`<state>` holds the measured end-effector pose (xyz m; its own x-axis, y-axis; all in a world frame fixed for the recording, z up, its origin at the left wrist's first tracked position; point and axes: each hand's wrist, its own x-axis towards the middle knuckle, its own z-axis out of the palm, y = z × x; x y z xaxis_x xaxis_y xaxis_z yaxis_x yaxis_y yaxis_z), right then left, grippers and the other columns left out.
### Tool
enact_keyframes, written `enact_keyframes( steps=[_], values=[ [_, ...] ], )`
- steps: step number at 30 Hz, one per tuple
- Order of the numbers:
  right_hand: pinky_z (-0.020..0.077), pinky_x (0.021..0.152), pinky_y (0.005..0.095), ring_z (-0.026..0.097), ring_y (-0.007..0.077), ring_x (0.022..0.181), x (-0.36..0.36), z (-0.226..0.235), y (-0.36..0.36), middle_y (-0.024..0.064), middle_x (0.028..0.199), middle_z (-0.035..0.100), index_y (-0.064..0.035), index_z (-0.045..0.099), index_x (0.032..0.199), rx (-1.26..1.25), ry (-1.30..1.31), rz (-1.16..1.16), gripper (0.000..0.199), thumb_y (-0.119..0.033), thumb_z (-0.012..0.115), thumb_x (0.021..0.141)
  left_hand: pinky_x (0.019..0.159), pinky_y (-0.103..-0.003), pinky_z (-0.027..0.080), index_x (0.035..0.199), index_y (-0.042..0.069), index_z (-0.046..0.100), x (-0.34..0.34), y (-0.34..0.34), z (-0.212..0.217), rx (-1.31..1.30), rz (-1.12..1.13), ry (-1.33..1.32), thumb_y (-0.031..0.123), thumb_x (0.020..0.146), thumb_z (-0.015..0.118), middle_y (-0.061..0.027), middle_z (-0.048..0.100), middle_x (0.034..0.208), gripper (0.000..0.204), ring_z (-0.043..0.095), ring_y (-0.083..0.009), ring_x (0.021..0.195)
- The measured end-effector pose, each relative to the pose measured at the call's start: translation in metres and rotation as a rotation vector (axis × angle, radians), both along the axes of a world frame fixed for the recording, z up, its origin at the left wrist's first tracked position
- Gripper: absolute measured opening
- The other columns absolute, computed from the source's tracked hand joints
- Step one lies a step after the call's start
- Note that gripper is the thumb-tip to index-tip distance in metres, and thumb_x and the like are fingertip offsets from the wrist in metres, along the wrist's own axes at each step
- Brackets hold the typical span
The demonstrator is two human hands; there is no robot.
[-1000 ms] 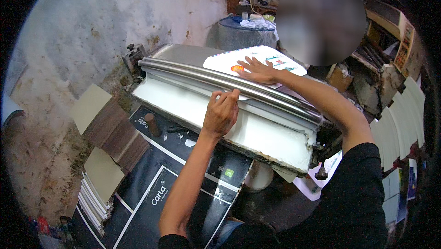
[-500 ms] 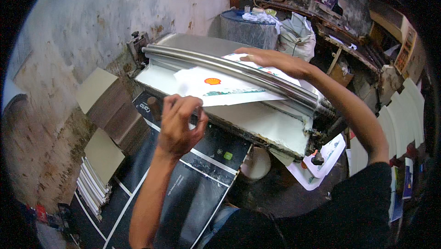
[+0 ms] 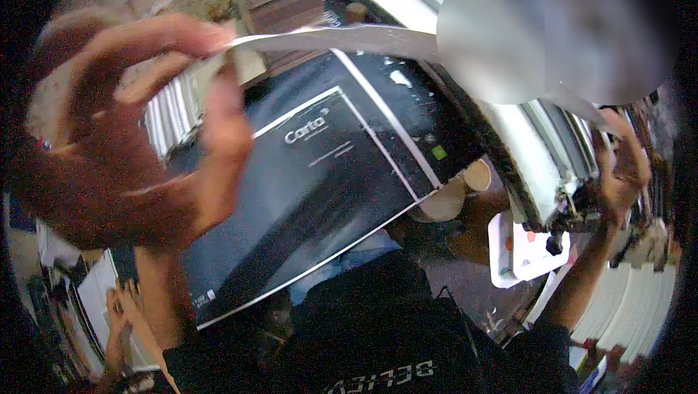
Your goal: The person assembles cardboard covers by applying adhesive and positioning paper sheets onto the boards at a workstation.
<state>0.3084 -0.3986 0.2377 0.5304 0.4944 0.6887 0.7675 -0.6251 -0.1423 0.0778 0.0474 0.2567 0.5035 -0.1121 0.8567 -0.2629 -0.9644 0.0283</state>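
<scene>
A sheet of paper (image 3: pixel 334 39) stretches between my two hands, seen nearly edge-on as a thin curved band. Close up at the left, my left hand (image 3: pixel 138 132) pinches its left end between thumb and fingers. My right hand (image 3: pixel 622 165), farther off at the right, has its fingers closed at the other end. Two blurred discs cover the middle right of the sheet. Below it lies a large black panel (image 3: pixel 291 212) with white lines. The glue-like white bed (image 3: pixel 527 150) of the roller machine is at the upper right, its rollers (image 3: pixel 563 136) partly showing.
Stacked brown boards (image 3: pixel 283 12) stand at the top, with a bundle of white strips (image 3: pixel 172 114) below them. White printed pieces (image 3: pixel 531 248) lie under the machine beside a round container (image 3: pixel 440 206). White sheets (image 3: pixel 632 307) pile at the right. Another person's hand (image 3: pixel 123 307) shows lower left.
The sheet has left the rollers and is now raised close to the view between both hands. My left hand has gone from empty to gripping its end. The view has turned.
</scene>
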Motion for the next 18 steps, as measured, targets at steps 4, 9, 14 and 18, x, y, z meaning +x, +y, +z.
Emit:
enact_keyframes(
  steps=[4,9,14,18],
  values=[
    [0.0464,0.104,0.0366,0.063,0.0226,0.115,0.002,0.045,0.034,0.0125,0.121,0.067,0.0049,0.060,0.130,0.050,0.247,0.076,0.048,-0.013,0.070,0.086,0.084,-0.029,0.059,0.140,0.001,0.044,-0.059,-0.010,-0.001,-0.497,0.024,0.045,-0.011,0.073,0.072,-0.0130,0.066,0.105,0.074,0.063,-0.0184,0.093],
    [0.0479,0.091,0.0295,0.062,0.0154,0.100,0.020,0.001,0.174,0.0050,0.103,0.066,0.0018,0.063,0.118,-0.129,0.706,0.568,0.050,-0.016,0.075,0.073,0.065,-0.021,0.054,0.141,0.006,0.040,-0.108,0.037,-0.021,-0.699,0.169,0.541,-0.008,0.073,0.069,-0.0033,0.060,0.094,0.075,0.061,-0.0122,0.089],
    [0.0542,0.078,0.0349,0.066,0.0196,0.078,0.018,-0.109,0.278,0.0103,0.084,0.070,0.0019,0.070,0.099,-0.282,0.867,0.760,0.033,-0.015,0.072,0.070,0.064,-0.027,0.059,0.129,0.008,0.046,-0.128,0.078,-0.122,-1.046,0.324,0.730,-0.005,0.074,0.073,-0.0042,0.061,0.091,0.062,0.063,-0.0154,0.088],
    [0.0541,0.091,0.0423,0.071,0.0379,0.095,0.014,-0.184,0.336,0.0278,0.101,0.072,0.0084,0.070,0.103,-0.236,0.745,0.717,0.041,-0.014,0.071,0.068,0.081,-0.033,0.055,0.122,0.004,0.052,-0.133,0.113,-0.193,-0.978,0.441,0.744,-0.004,0.073,0.073,-0.0072,0.063,0.097,0.054,0.063,-0.0172,0.095]
  ],
)
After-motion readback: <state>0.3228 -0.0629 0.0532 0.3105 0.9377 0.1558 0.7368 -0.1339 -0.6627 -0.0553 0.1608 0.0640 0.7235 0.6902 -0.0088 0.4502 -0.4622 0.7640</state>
